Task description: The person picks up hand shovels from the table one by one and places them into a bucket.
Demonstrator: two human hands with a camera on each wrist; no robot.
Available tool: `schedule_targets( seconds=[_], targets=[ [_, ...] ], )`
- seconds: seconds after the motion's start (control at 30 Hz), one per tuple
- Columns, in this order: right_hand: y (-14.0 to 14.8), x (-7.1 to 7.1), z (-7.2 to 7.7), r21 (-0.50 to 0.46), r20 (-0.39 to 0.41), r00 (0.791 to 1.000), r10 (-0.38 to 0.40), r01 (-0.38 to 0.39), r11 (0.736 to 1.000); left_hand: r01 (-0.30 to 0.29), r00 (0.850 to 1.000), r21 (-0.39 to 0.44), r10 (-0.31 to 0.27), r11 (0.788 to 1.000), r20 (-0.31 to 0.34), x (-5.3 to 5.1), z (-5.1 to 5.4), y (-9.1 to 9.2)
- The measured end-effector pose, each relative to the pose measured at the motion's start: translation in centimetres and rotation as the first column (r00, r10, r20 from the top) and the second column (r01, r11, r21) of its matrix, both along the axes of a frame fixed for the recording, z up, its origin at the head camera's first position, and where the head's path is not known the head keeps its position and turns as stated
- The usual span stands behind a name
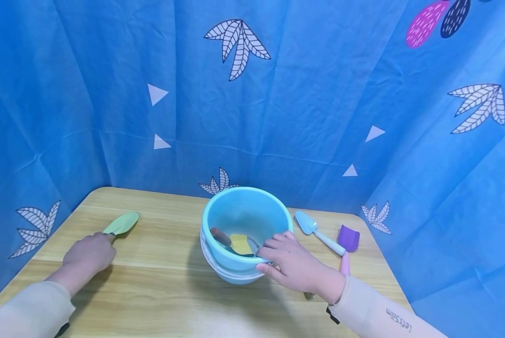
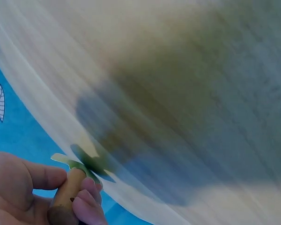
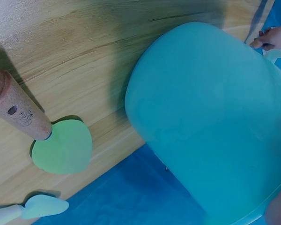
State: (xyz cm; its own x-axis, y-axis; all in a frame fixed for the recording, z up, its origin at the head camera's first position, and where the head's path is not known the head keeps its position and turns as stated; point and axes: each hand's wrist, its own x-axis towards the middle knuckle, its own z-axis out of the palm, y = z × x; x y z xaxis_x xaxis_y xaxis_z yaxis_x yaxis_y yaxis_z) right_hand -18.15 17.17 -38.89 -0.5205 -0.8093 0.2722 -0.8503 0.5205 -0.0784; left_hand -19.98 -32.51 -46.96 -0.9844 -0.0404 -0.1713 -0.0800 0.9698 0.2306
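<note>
Sleeves, two, pale grey cloth: left (image 1: 28, 312); right (image 1: 383, 305), dark lettering along the forearm.

Hands, two, well apart. Left hand (image 1: 89, 253): at the left of the table, fingers and thumb clamped round the wooden handle of a small trowel with a pale green, leaf-shaped blade (image 1: 123, 222), the tip pointing away toward the upper right. Blade's contact with the table: cannot be told. Right hand (image 1: 292, 263): clamped on the near right rim of a round, light blue bucket (image 1: 248, 206), right of the table's middle.

Bucket fittings: white handle (image 1: 231, 274), lying down along the near outer side. Contents, partly hidden: one brown piece (image 1: 220, 236), one yellow piece (image 1: 240, 243), one dark teal piece (image 1: 240, 253).

Right of bucket: one light blue trowel with paler handle (image 1: 325, 239); just beside its handle end, one purple scoop (image 1: 348, 238) with pink handle (image 1: 345, 265), partly behind the right arm. Also one tool with rounded green blade (image 3: 63, 146) and brown wooden handle, lying on the table, seen from the right wrist.

Support: light wood-grain table (image 1: 164, 291). Backing: blue curtain (image 1: 299, 94), printed with white leaves and triangles.
</note>
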Motion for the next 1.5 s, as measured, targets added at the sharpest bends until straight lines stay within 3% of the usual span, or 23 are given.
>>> schedule_targets(
  seconds=[0.5,0.67,0.93,1.13,1.23,1.37,1.5],
  targets=[
    [0.0,0.1,0.1,-0.003,0.01,1.0,-0.002,0.002,1.0,0.064,0.997,-0.061,-0.067,0.996,-0.05,0.1,0.3,-0.5],
    [0.0,0.1,0.1,0.003,0.01,1.0,-0.004,0.004,1.0,0.08,0.993,-0.076,-0.086,0.994,-0.078,-0.1,0.8,-0.6],
    [0.0,0.1,0.0,-0.007,-0.006,1.0,0.007,-0.007,1.0,0.065,0.991,-0.058,-0.071,0.996,-0.114,-0.1,1.8,-0.7],
    [0.0,0.0,-0.1,-0.015,-0.015,1.0,0.015,-0.015,1.0,0.091,0.985,-0.067,-0.1,0.994,-0.14,-0.1,2.3,-0.6],
    [0.0,-0.1,-0.2,-0.015,-0.02,1.0,0.017,-0.017,1.0,0.117,0.977,-0.078,-0.129,0.99,-0.172,-0.2,2.5,-0.4],
    [0.0,-0.1,-0.2,-0.011,-0.02,1.0,0.015,-0.015,1.0,0.176,0.952,-0.115,-0.199,0.978,-0.235,-0.3,2.9,0.2],
    [0.0,-0.1,-0.2,-0.009,-0.017,1.0,0.013,-0.013,1.0,0.203,0.934,-0.12,-0.228,0.972,-0.274,-0.3,3.6,0.9]
  ],
)
